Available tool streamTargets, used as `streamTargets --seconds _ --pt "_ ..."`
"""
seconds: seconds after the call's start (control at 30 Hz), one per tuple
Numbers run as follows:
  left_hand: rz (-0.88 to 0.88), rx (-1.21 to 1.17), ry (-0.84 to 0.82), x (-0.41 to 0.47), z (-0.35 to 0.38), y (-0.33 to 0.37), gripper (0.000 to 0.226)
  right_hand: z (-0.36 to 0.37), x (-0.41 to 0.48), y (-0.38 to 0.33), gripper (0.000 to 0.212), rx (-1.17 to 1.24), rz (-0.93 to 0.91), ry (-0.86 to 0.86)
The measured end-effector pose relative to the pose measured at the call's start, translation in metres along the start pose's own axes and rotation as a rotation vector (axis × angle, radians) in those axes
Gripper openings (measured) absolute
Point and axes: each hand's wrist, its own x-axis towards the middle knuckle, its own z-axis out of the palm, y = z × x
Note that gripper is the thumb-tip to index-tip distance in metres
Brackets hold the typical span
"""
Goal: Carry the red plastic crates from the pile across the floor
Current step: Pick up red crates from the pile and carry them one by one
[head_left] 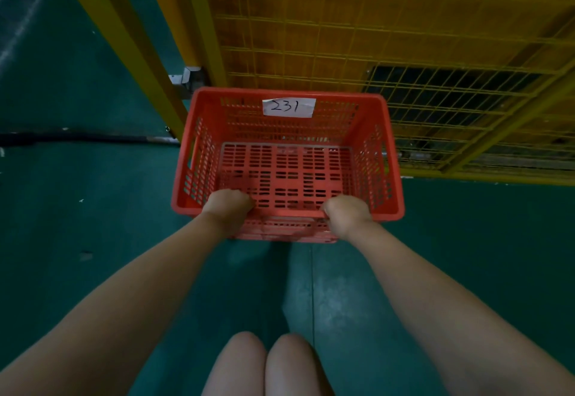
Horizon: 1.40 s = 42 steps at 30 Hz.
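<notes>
Both hands are on it. The left hand (228, 209) is curled over the near rim of the red slatted plastic crate (280, 128), and the right hand (347, 213) clamps the same rim just along from it, knuckles up on both. The fingers are tucked over the edge and out of sight, so how deep they hook I cannot tell. The arms are stretched well forward and the person's bare knees (236, 364) sit low and close together underneath. That reads as a bent or crouched stance.

The crate is empty. A white paper label (288, 107) marked 231 is stuck on the inside of its far wall. The crate is low over the dark green floor (77, 224), and I cannot say whether it rests there or is just clear. Its far side is right up near the yellow wire-mesh fence (389, 37), with a yellow post (124, 37) and a grey metal bracket (188, 79) just off the far left corner. A black cable (77, 139) lies across the floor to the left. No pile is in view.

My call is that this is either the pick-up or the set-down of one crate by the fence. Both hands are on one long edge, so a lift would tip the far side down. Any next move needs a firm, level pull that keeps clear of the mesh and steps around the cable.
</notes>
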Motion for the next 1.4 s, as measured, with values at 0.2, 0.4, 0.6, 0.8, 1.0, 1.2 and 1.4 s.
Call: streamTargets --seconds 0.2,0.4,0.6,0.8,1.0,1.2,1.4 --pt "-0.005 0.016 -0.002 0.003 0.012 -0.006 0.021 0.01 0.003 -0.009 0.033 -0.024 -0.031 0.0" --pt "-0.017 0.015 -0.027 0.007 0.009 -0.005 0.024 0.011 0.005 -0.009 0.034 -0.002 0.0 0.005" --pt "-0.039 -0.077 -0.099 -0.012 -0.007 -0.001 0.03 -0.007 -0.014 -0.003 0.033 0.135 0.079 -0.06" --pt "-0.015 -0.172 -0.069 -0.058 -0.081 0.014 0.043 -0.064 -0.078 -0.008 0.047 0.225 0.105 -0.077" --pt "0.042 -0.289 -0.055 -0.121 -0.178 0.02 0.045 -0.157 -0.167 -0.019 0.046 0.361 0.144 -0.034" --pt "0.07 -0.324 -0.041 -0.189 -0.25 0.027 0.045 -0.22 -0.254 -0.035 0.044 0.443 0.197 0.077" --pt "0.212 -0.287 0.05 -0.241 -0.294 0.04 0.041 -0.244 -0.339 -0.056 0.045 0.546 0.303 0.271"
